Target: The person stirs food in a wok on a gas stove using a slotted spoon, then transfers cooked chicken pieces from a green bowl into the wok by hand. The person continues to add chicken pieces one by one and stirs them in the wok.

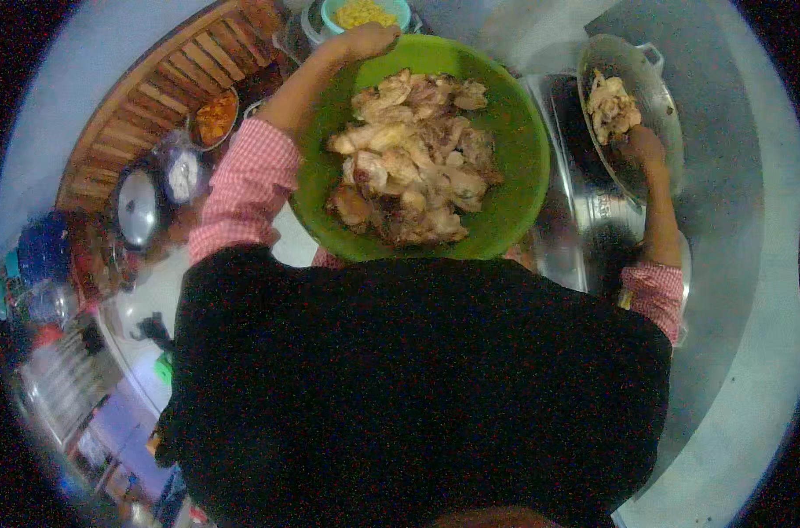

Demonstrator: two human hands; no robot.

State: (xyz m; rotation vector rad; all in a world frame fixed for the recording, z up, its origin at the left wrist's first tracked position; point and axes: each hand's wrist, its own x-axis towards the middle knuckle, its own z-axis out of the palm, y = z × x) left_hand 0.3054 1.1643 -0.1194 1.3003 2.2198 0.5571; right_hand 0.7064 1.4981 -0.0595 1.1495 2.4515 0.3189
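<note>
My left hand (373,41) grips the far rim of a large green plastic basin (522,132). The basin is tilted towards me, close to my body. Many pieces of cooked meat, which look like chicken (413,155), lie heaped in it. Off to the right, my right hand (644,146) reaches down into a metal wok (660,99) with a loop handle. Its fingers touch a small pile of similar meat pieces (611,105). The fingertips are blurred and partly hidden, so whether they pinch a piece is unclear.
A metal gas stove (561,165) stands under the wok. Beyond the basin, a turquoise bowl (367,14) holds yellow food. On the left are a slatted wooden bench (152,99), a bowl of orange-red food (216,119) and a shiny metal lid (139,208). A dish rack (66,376) stands lower left.
</note>
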